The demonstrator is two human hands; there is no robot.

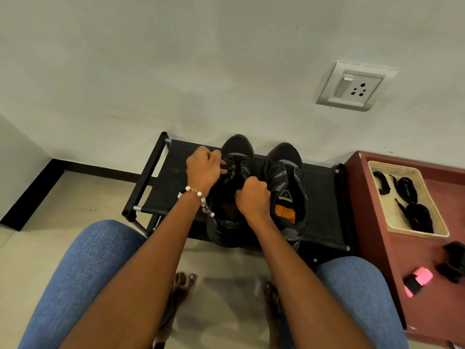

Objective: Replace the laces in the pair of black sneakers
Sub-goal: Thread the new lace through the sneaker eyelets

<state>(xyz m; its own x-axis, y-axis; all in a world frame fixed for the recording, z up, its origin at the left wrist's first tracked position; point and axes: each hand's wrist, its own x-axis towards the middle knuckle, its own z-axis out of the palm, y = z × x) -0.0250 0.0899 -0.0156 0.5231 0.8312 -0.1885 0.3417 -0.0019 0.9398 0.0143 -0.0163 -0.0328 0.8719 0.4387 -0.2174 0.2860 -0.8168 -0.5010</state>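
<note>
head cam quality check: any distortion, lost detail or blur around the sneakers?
Head view: wide-angle bends the rack and wall edges; soft even light, no glare; black left sneaker and its lace merge with the dark rack fabric, so the lace under the left hand and right hand is hard to trace; spare laces in the tray read clearly.

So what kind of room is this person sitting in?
Probably a home, maybe an entryway: a low black shoe rack with sneakers stands against a plain wall with a switch-and-socket plate, on a tiled floor.
</note>
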